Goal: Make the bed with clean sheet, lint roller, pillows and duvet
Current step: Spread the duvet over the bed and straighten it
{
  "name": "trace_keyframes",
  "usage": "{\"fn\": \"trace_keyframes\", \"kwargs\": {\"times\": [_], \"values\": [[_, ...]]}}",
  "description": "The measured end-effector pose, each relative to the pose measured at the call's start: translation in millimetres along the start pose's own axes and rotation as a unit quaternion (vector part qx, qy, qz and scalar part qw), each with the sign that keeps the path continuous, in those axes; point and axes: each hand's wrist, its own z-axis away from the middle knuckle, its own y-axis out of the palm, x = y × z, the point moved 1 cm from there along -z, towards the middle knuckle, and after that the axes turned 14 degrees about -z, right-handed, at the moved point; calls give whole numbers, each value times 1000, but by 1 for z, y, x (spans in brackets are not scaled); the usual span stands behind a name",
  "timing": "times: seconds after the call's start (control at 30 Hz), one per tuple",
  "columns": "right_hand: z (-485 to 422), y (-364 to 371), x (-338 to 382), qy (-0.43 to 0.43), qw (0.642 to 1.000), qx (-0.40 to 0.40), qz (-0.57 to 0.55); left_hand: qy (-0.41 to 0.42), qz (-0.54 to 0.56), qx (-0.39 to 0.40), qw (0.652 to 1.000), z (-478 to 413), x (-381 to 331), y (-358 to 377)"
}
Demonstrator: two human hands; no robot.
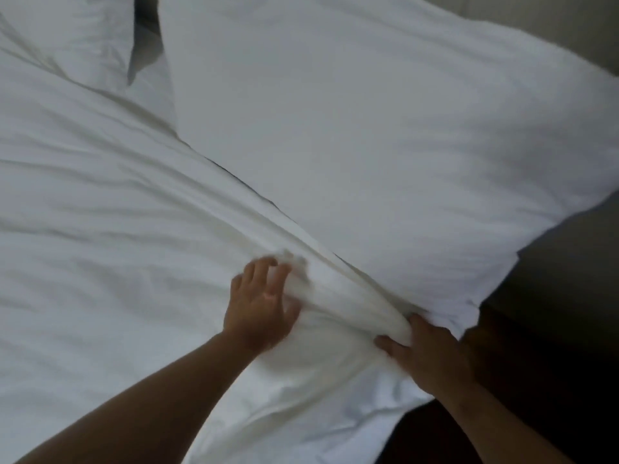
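The bed looked close to finished. A white duvet (100,212) covered the mattress up to the head end, and two white pillows were already in place there: a large near pillow (368,128) lying across the top edge of the duvet, and a far pillow (67,38) beside it, with a dark gap between them. Any sheet was hidden under the duvet, and no lint roller was in view, so whether those steps were done could not be told. The left hand (259,306) lay on the duvet with fingers spread, blurred, seemingly pressing or smoothing the cloth just below the near pillow. The right hand (425,353), well apart from it at the bed's edge, gripped a bunched fold (351,289) of the duvet where it met the pillow's lower corner. Creases ran across the duvet. What seemed left was pulling that top edge straight, flattening the wrinkles and perhaps squaring the pillows.
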Motion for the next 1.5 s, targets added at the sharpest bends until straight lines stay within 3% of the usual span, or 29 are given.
{"fn": "trace_keyframes", "kwargs": {"times": [0.1, 0.3, 0.4, 0.47, 0.5, 0.53, 0.6, 0.67, 0.7, 0.77, 0.87, 1.03, 1.1, 1.2, 1.3, 1.4, 1.5], "values": [[-6, -14, -9, -25, 999, 44, 10, 21, -24, 111, 993, 59, -10, 20], [-29, -38, -23, -35, 990, -110, 77, 90, -7, 173, 981, 73, -29, 11], [-11, -20, -4, -10, 957, -200, 210, 48, 59, 175, 982, 109, -7, -12], [16, -12, 10, -84, 926, -264, 255, -3, 71, 202, 977, 163, 19, -17], [34, -3, 17, -164, 918, -275, 233, -32, 67, 223, 972, 197, 31, -17], [55, 13, 22, -250, 917, -244, 194, -56, 59, 254, 964, 234, 41, -14], [99, 58, 26, -377, 913, -62, 144, -91, 36, 322, 941, 306, 50, -5], [131, 105, 23, -406, 875, 137, 227, -103, 21, 364, 926, 366, 54, 6], [137, 122, 19, -406, 850, 181, 282, -103, 15, 357, 928, 387, 55, 15], [131, 143, 19, -418, 827, 167, 337, -113, 7, 308, 945, 411, 60, 35], [109, 153, 26, -466, 829, 102, 292, -155, 52, 235, 958, 404, 68, 41], [91, 142, 38, -404, 842, 176, 310, -147, 100, 172, 969, 395, 65, 35], [93, 128, 19, -443, 836, 184, 267, -125, 117, 107, 979, 413, 38, 35], [96, 117, -20, -487, 810, 171, 279, -166, 148, 126, 967, 429, 0, 43], [105, 127, -7, -439, 805, 176, 357, -172, 137, 154, 963, 437, -11, 59], [127, 131, 7, -413, 777, 177, 440, -169, 83, 191, 963, 474, -18, 59], [153, 131, -2, -425, 766, 178, 448, -258, 64, 176, 948, 512, -12, 57]]}}
